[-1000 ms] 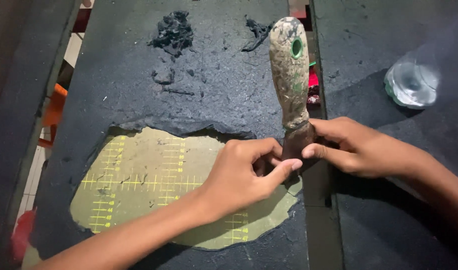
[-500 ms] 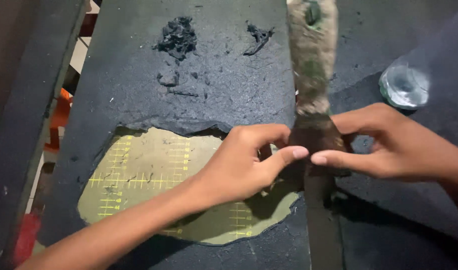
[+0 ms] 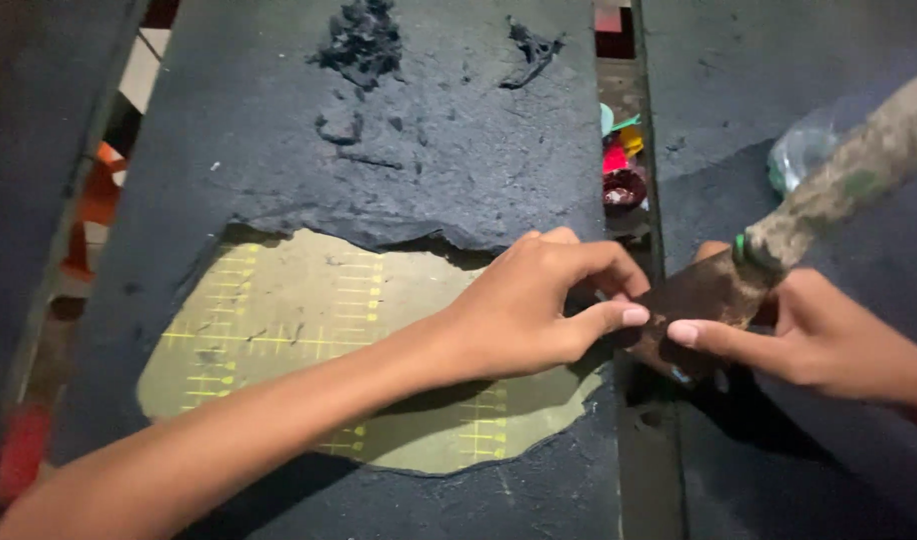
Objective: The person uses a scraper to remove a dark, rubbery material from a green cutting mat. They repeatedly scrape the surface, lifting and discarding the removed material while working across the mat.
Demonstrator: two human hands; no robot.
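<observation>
The left hand (image 3: 524, 315) is pinching the dark blade of a scraper (image 3: 699, 295) between thumb and fingers, its grip pressed together on the metal. The right hand (image 3: 814, 335) is closing its grip on the same scraper where the blade meets the mottled handle, which is slanting up to the right. The tool is hovering over the gap beside the black-coated tabletop (image 3: 399, 150), near the exposed yellow-green cutting mat (image 3: 289, 330).

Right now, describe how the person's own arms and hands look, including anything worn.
Both are bare. The left hand and its forearm show no sleeve, glove, watch or ring. The right hand is also ungloved and ringless, with no sleeve up to the frame edge. Fingernails are short and plain. No markings or bandages are visible.
</observation>
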